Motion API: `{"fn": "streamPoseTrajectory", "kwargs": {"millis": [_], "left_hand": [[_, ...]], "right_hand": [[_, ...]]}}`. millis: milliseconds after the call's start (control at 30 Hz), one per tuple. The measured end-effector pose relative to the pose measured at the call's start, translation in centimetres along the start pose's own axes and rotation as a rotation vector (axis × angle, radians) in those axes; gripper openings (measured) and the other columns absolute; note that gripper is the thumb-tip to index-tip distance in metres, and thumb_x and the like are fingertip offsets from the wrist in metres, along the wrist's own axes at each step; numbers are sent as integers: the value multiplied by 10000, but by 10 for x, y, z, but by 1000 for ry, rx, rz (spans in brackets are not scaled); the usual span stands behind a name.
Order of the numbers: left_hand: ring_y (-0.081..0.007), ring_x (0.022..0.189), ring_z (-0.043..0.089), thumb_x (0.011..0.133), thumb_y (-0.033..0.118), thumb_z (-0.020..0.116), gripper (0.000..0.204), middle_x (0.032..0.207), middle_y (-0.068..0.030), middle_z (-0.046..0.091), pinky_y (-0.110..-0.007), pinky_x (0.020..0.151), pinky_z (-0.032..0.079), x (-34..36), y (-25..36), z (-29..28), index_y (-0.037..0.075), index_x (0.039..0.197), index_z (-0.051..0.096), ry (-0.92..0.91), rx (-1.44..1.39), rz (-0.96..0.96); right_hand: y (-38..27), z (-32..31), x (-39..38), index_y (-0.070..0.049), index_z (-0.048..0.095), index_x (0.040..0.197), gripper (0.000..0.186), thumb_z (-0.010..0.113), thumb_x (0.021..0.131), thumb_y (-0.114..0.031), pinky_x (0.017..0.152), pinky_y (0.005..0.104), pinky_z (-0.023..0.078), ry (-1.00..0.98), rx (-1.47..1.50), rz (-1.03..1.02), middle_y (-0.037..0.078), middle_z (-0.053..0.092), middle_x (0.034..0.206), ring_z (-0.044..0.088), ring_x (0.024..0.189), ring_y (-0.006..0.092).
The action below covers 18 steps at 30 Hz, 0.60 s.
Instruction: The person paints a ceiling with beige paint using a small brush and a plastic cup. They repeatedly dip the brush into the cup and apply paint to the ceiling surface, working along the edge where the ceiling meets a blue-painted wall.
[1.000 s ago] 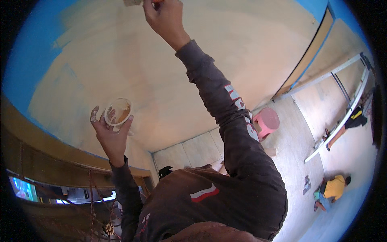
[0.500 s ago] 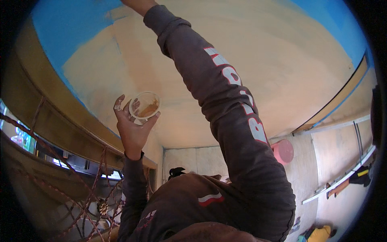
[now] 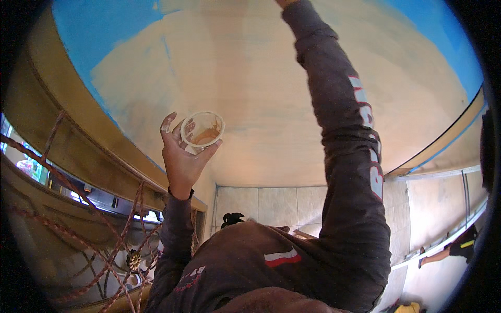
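Note:
My left hand [image 3: 182,161] is closed round a small clear plastic tub [image 3: 219,125], its thumb on one side and fingers on the other. Tan paint lies in the bottom of the tub and smears its inner wall. Whitish paint marks the fingers. My right arm [image 3: 339,104], in a dark sleeve, stretches up across the wall. Only a sliver of my right hand [image 3: 286,2] shows at the top edge; its fingers are out of the picture. Before me spreads the wall [image 3: 261,104], coated in tan, with blue [image 3: 120,31] at the upper left and upper right.
Twisted metal grillwork [image 3: 117,245] runs along the left, beside a brown frame [image 3: 78,120]. Pale floor tiles [image 3: 276,201] lie below the wall. At the far right a person's leg [image 3: 436,256] shows near a long pale rail [image 3: 443,242].
My right arm has swung to the right across the wall. My left hand, still holding the tub, has shifted slightly right. The pink round container behind my right arm is no longer visible.

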State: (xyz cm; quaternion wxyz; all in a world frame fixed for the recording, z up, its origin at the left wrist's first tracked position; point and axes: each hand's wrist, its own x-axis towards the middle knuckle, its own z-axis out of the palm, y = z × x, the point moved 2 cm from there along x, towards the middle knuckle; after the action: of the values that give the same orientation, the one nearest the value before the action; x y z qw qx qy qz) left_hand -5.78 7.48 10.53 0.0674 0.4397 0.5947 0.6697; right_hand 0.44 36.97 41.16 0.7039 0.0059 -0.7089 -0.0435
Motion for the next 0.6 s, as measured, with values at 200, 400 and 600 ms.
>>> {"fn": "streamPoseTrajectory", "kwargs": {"millis": [200, 400, 600], "left_hand": [[-296, 1279, 577, 700, -1, 905, 1017, 1312, -228, 597, -445, 1084, 501, 8, -10, -1, 87, 1495, 277, -99, -58, 21], [-286, 1270, 583, 693, 6, 912, 1023, 1303, -221, 608, -436, 1083, 501, 9, -14, -3, 85, 1491, 276, -135, -71, 28], [-293, 1234, 618, 696, 73, 932, 1030, 1282, -250, 623, -419, 1042, 531, 7, -21, -5, 37, 1476, 260, -153, -49, 39]], "right_hand": [[23, -129, -6, 19, 603, 692, 400, 638, 993, -242, 486, 358, 393, 21, -313, 64, 61, 544, 536, 424, 486, 130], [40, -241, -14, 51, 692, 777, 379, 664, 983, -266, 561, 353, 493, 95, -647, 134, 148, 718, 681, 635, 557, 171], [56, -264, -30, 30, 631, 799, 261, 640, 966, -170, 562, 441, 467, 95, -982, -152, 171, 650, 668, 598, 613, 389]]}}
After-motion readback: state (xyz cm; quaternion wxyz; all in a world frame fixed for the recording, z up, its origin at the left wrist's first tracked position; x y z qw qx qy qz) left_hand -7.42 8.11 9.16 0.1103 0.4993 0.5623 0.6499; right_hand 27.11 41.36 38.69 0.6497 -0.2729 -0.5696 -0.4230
